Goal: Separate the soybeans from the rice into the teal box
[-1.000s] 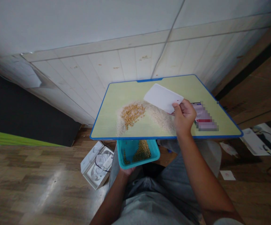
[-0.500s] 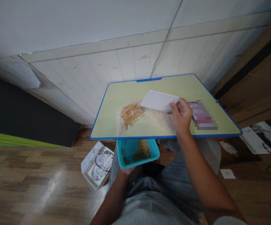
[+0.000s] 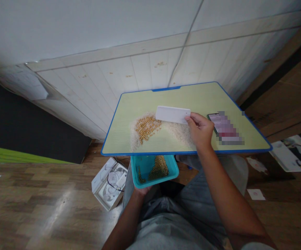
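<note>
My right hand (image 3: 199, 131) pinches a white plastic scraper card (image 3: 172, 115), which rests low over the pale green board with a blue rim (image 3: 192, 97). The card stands just behind a mound of white rice (image 3: 178, 134) and golden soybeans (image 3: 147, 128). Below the board's near edge, my left hand (image 3: 142, 190) holds a teal plastic tray (image 3: 145, 166) against my lap, its fingers mostly hidden beneath. Soybeans (image 3: 158, 168) lie heaped inside the tray.
A smartphone (image 3: 224, 130) with a blurred screen lies on the board's right side. An open white box (image 3: 109, 184) with a cable sits on the floor left of my legs. Papers (image 3: 285, 154) lie on the floor at right, and a white panelled wall stands behind the board.
The scraper card has turned from a tilted angle to nearly level and dropped closer to the board, with my right hand moving slightly down and left. The tray and left hand have barely moved.
</note>
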`<action>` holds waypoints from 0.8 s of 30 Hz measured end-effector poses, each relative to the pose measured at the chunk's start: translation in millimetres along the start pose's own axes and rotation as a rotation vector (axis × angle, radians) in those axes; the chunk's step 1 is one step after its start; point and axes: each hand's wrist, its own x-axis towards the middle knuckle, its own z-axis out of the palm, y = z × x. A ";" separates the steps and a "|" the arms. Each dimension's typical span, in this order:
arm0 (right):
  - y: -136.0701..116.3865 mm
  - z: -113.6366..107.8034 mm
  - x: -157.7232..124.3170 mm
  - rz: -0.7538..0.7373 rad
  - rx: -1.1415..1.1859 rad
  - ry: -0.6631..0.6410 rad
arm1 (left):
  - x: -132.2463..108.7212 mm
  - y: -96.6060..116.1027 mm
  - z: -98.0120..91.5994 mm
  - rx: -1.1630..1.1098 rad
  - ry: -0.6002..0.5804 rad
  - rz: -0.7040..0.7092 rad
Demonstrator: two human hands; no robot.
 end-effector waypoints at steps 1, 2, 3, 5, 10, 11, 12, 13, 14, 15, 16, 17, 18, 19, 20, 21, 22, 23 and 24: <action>0.4 -0.2 -0.1 -0.004 -0.015 -0.002 | 0.4 -0.2 0.3 -0.001 -0.005 0.001; 0.7 -0.2 -0.2 -0.006 -0.029 -0.007 | 0.9 -0.5 0.7 -0.003 -0.008 0.001; 1.0 -0.2 -0.2 -0.012 -0.041 -0.015 | 1.4 -0.9 1.1 -0.007 -0.009 0.003; 0.9 -0.1 -0.2 -0.031 -0.065 -0.034 | 2.1 -1.9 0.8 -0.013 -0.005 0.010; -2.4 0.2 0.1 -0.108 -0.133 -0.115 | 2.3 -4.1 -6.4 0.040 -0.001 0.032; -3.0 0.4 0.0 -0.124 -0.139 -0.137 | 2.4 -4.3 -8.0 0.052 0.007 0.039; -3.6 0.6 -0.1 -0.138 -0.141 -0.155 | 2.4 -4.2 -9.1 0.064 0.021 0.044; -4.0 0.7 -0.2 -0.146 -0.139 -0.166 | 2.4 -3.9 -9.7 0.076 0.041 0.049; -4.3 0.7 -0.2 -0.149 -0.135 -0.166 | 2.2 -3.4 -9.5 0.086 0.063 0.048; -4.5 0.5 -0.2 -0.147 -0.132 -0.155 | 1.8 -2.7 -8.4 0.090 0.087 0.044; -4.6 0.2 -0.1 -0.142 -0.132 -0.137 | 1.1 -2.0 -6.7 0.086 0.108 0.037; -4.6 -0.2 0.2 -0.138 -0.136 -0.113 | 0.3 -1.3 -4.3 0.078 0.127 0.031; -4.6 -0.6 0.5 -0.134 -0.143 -0.087 | -0.7 -0.6 -1.4 0.067 0.142 0.025; -4.6 -0.9 0.9 -0.133 -0.152 -0.064 | -1.6 -0.1 1.6 0.056 0.154 0.021; -4.6 -1.0 1.3 -0.133 -0.161 -0.046 | -2.4 0.2 4.5 0.046 0.162 0.016; -4.5 -0.8 1.6 -0.134 -0.170 -0.036 | -2.9 0.4 7.0 0.039 0.164 0.015; -4.4 -0.3 1.8 -0.134 -0.178 -0.034 | -3.1 0.4 8.8 0.032 0.162 0.014; -4.3 0.4 1.9 -0.132 -0.184 -0.041 | -3.0 0.4 9.8 0.026 0.160 0.015; -4.2 1.3 1.9 -0.128 -0.189 -0.055 | -2.7 0.3 9.7 0.019 0.154 0.016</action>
